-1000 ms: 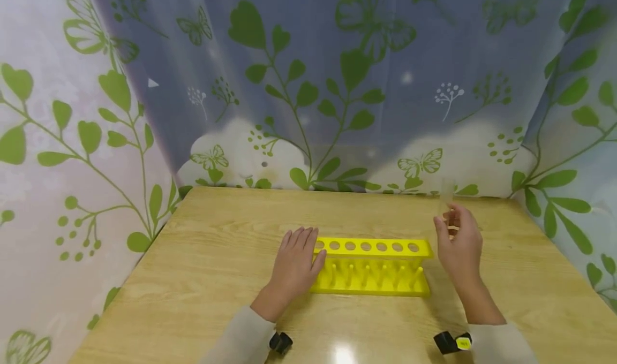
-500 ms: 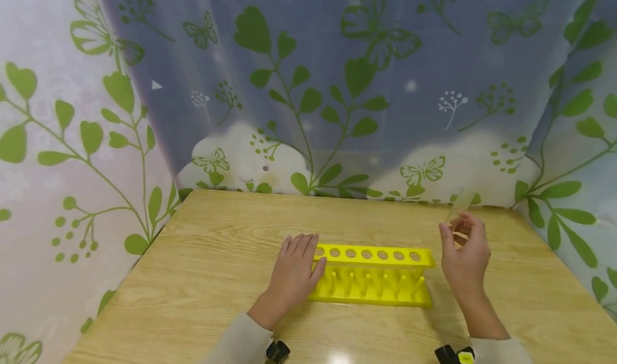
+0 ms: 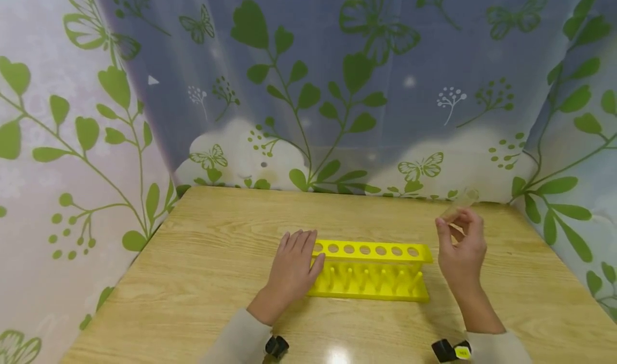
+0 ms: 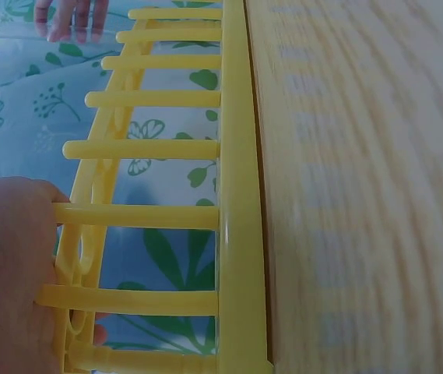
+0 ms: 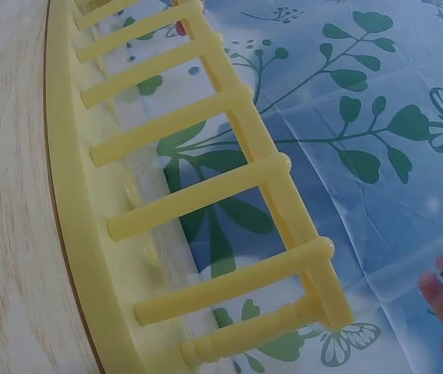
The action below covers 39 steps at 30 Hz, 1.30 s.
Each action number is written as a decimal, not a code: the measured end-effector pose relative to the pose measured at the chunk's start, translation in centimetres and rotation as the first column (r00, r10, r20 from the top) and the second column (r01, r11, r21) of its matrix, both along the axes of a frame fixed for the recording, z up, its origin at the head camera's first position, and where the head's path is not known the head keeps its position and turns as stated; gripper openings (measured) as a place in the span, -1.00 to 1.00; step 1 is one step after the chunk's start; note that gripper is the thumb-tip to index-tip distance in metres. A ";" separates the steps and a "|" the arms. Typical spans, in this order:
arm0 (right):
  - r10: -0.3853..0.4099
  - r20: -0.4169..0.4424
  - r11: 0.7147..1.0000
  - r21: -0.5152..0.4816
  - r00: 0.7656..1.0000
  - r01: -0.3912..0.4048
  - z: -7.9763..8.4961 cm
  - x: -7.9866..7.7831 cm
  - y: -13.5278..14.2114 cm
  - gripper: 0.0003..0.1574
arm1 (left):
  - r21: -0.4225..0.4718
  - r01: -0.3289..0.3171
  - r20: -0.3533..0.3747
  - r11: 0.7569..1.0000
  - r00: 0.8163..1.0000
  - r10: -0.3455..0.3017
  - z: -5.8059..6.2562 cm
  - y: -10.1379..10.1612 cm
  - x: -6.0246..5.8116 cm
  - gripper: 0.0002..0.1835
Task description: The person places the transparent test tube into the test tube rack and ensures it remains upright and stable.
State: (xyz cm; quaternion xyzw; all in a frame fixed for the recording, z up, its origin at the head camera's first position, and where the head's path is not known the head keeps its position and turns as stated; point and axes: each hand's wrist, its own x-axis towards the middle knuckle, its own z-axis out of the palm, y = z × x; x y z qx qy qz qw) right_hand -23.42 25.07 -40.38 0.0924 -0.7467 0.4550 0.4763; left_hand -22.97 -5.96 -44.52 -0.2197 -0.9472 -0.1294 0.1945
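Head | right hand (image 3: 463, 250) pinching clear tube (image 3: 464, 201), slanting up rightward | left hand (image 3: 291, 265) straight-fingered on crosswise rack (image 3: 373, 294)

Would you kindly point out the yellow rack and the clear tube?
Yellow rack (image 3: 371, 287): head view, on its base near the middle.
Clear tube (image 3: 461, 203): head view, on its visible side wall.

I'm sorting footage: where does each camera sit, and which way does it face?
Head: worn on the head, facing forward and down at the rack and table; left hand, right hand and sleeves show.
Left wrist: worn there, facing along the rack; both hands show partly.
Right wrist: worn there, facing the rack; part of the right hand shows.
Wrist views share the rack's pegs.
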 end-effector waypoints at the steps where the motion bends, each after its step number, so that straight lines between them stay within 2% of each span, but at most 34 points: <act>1: 0.018 -0.010 1.000 0.000 1.000 -0.018 0.0 0.0 0.0 -0.54 | 0.002 -0.001 -0.001 1.000 1.000 0.001 0.0 0.0 0.0 -0.41; 7: 0.080 -0.058 0.997 0.006 0.995 -0.079 0.1 -0.1 -0.2 -0.55 | 0.011 -0.002 -0.006 1.000 1.000 0.002 0.1 -0.1 0.0 -0.41; 17: 0.146 -0.074 0.989 0.023 0.987 -0.145 0.2 0.1 -0.2 -0.50 | 0.010 0.006 0.003 1.000 1.000 -0.006 0.0 0.0 -0.1 -0.41; 28: 0.187 -0.090 0.981 0.062 0.978 -0.182 0.7 0.5 -0.5 -0.50 | 0.019 0.013 -0.005 1.000 1.000 -0.013 0.0 0.0 -0.1 -0.41; 39: 0.195 -0.082 0.979 0.070 0.977 -0.190 0.7 0.6 -0.5 -0.48 | 0.014 0.009 -0.014 1.000 1.000 -0.009 0.0 0.0 0.0 -0.41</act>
